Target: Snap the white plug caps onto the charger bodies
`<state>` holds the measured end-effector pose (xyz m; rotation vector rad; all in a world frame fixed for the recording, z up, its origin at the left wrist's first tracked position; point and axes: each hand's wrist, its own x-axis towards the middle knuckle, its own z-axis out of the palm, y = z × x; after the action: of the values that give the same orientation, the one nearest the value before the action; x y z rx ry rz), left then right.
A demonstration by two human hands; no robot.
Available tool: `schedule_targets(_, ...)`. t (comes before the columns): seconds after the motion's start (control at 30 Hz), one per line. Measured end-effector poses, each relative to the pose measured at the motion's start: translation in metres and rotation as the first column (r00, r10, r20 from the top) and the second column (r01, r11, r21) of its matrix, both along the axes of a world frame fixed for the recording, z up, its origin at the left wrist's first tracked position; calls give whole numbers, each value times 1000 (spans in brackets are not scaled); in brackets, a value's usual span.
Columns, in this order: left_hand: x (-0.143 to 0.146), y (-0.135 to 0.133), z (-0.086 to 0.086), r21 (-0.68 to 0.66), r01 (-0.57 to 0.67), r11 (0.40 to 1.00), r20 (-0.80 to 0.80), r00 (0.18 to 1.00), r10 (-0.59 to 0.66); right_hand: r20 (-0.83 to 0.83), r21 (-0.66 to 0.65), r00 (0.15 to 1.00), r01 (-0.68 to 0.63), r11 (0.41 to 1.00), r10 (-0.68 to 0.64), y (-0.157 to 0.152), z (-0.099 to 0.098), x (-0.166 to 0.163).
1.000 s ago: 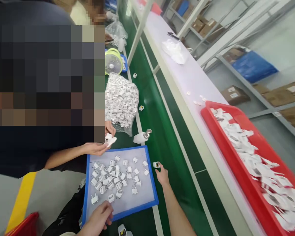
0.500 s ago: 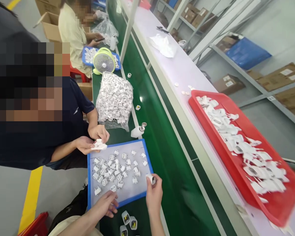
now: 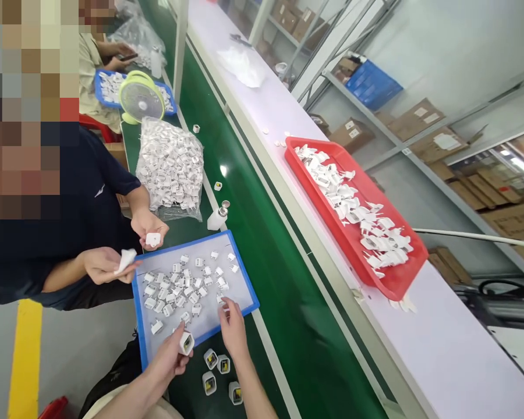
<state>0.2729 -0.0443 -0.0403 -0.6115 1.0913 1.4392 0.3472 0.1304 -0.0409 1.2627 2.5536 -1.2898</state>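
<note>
My left hand (image 3: 172, 356) is closed around a white charger housing (image 3: 186, 343), its hollow opening facing up toward me. Over the near right part of a blue-rimmed tray (image 3: 244, 311), my right hand (image 3: 233, 327) has thumb and index finger apart, fingertips close to a small white plug piece (image 3: 220, 298). Whether they touch it I cannot tell. Many similar white plug pieces (image 3: 180, 301) with metal pins lie scattered in this tray. Several white housings (image 3: 223, 364) with yellow parts inside stand on the green surface between my forearms.
Across the tray, a co-worker's hands (image 3: 102, 266) hold a white cloth-like piece and a white part. Beyond stand a bag of white parts (image 3: 170, 166), a white pump bottle (image 3: 218, 216) and a green fan (image 3: 142, 98). A red tray (image 3: 402, 285) of white pieces rests on the raised shelf.
The housing has passed from my right hand to my left. My right hand has moved left over the tray. The co-worker's hands have separated. The view has turned right.
</note>
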Motion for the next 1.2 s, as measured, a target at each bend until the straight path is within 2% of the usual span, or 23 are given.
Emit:
schedule_targets(0.07, -7, -6, 10, 3, -71, 997, 0, 997, 71, 62, 1, 997, -35, 999, 35, 21, -25, -27)
schedule_targets(0.13, -17, -12, 28, 25, -150, 988, -4, 989, 150, 101, 2, 994, -44, 999, 43, 31, -45, -50)
schedule_targets(0.23, -33, -22, 61, 106, -269, 957, -17, 962, 272, 102, -17, 995, -22, 1000, 24, 32, -56, -66)
schedule_targets(0.3, -40, -27, 82, 177, -318, 932, -25, 945, 327, 71, -55, 997, 9, 998, -5, 29, -54, -60)
schedule_targets(0.4, -38, -26, 107, 271, -312, 911, -26, 943, 331, -21, -136, 997, 69, 988, -72, 19, -39, -27)
schedule_targets(0.53, -16, -9, 119, 360, -185, 914, -41, 976, 214, -181, -189, 969, 135, 973, -170, -10, -19, 30)
schedule_targets(0.6, -5, -3, 114, 373, -108, 922, -79, 986, 148, -235, -182, 948, 173, 968, -214, -25, -17, 48)
schedule_targets(0.67, 1, -6, 99, 346, -58, 937, -150, 982, 116, -261, -154, 933, 212, 965, -247, -38, -22, 57)
schedule_targets(0.73, -1, -22, 78, 269, -56, 961, -242, 962, 124, -255, -99, 931, 242, 965, -260, -53, -30, 62)
schedule_targets(0.83, -13, -64, 41, 98, -103, 990, -355, 926, 131, -209, 15, 950, 240, 971, -232, -82, -38, 65)
schedule_targets(0.93, -19, -103, 10, -35, -122, 992, -386, 917, 99, -170, 117, 980, 119, 986, -98, -111, -37, 60)
schedule_targets(1.0, -19, -117, -8, -85, -165, 983, -393, 912, 119, -144, 169, 989, -6, 986, 31, -120, -35, 49)
schedule_targets(1.1, -18, -118, -28, -133, -214, 968, -397, 906, 146, -97, 219, 973, -184, 958, 209, -118, -35, 21)
schedule_targets(1.2, -22, -110, -40, -146, -188, 971, -373, 920, 121, -52, 220, 917, -375, 900, 395, -113, -41, -12)
